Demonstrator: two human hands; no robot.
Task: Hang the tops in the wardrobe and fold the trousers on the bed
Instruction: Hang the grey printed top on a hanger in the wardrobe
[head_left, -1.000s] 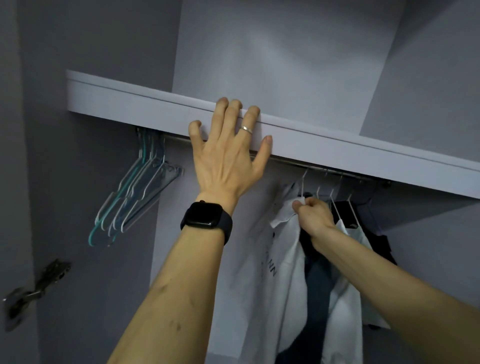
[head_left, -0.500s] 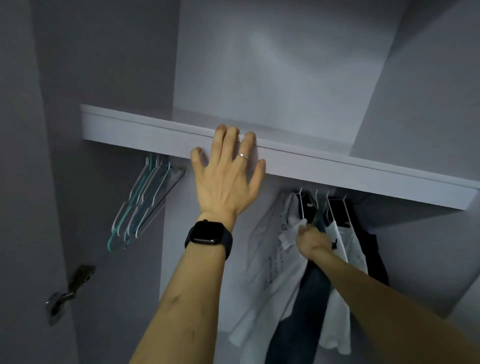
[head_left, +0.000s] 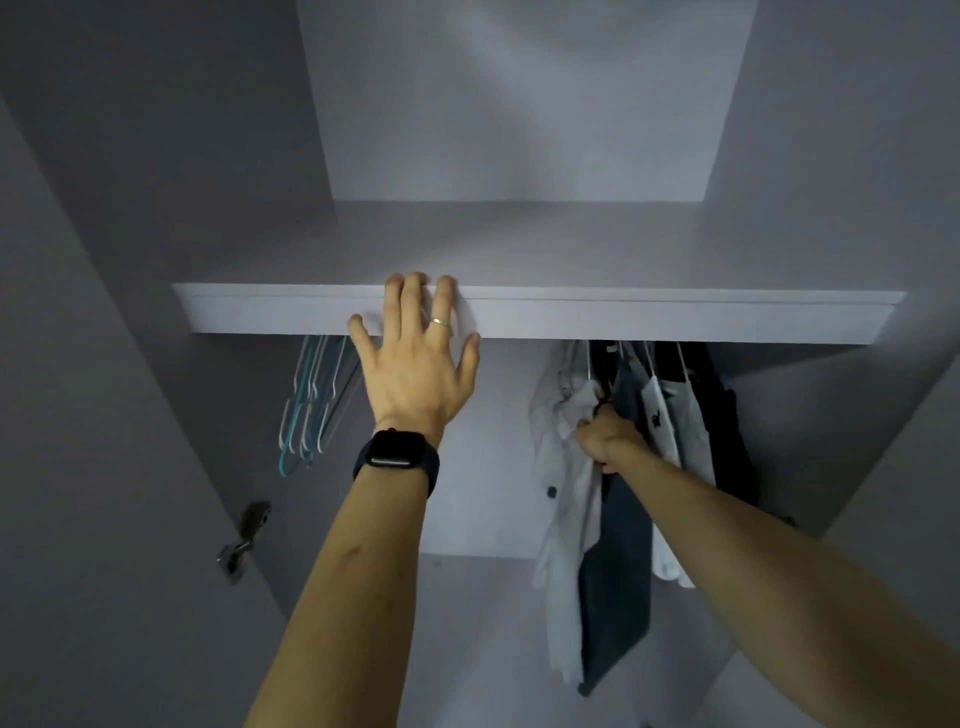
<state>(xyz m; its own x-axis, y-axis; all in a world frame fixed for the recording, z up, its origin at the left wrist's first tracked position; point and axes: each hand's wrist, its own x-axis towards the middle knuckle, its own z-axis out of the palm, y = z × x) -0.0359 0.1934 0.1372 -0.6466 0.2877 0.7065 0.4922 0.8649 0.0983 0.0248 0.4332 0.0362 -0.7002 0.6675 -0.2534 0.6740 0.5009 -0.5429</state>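
I look up into a grey wardrobe. My left hand (head_left: 415, 358), with a ring and a dark watch, presses flat with spread fingers against the front edge of the shelf (head_left: 675, 317). Under the shelf on the right hang several tops on white hangers: a white shirt (head_left: 563, 499), a dark blue top (head_left: 618, 561), another white top (head_left: 670, 421) and dark clothes (head_left: 727, 441). My right hand (head_left: 605, 434) grips the collar of the white shirt near its hanger. The rail is hidden behind the shelf edge.
A bunch of empty clear and teal hangers (head_left: 311, 400) hangs at the left under the shelf. A metal door hinge (head_left: 241, 543) sits on the left wall. Bare space lies between the empty hangers and the hung tops.
The view has tilted down and pulled back, so the shelf top now shows. My right hand has slid lower on the white shirt's collar. My left hand stays on the shelf edge.
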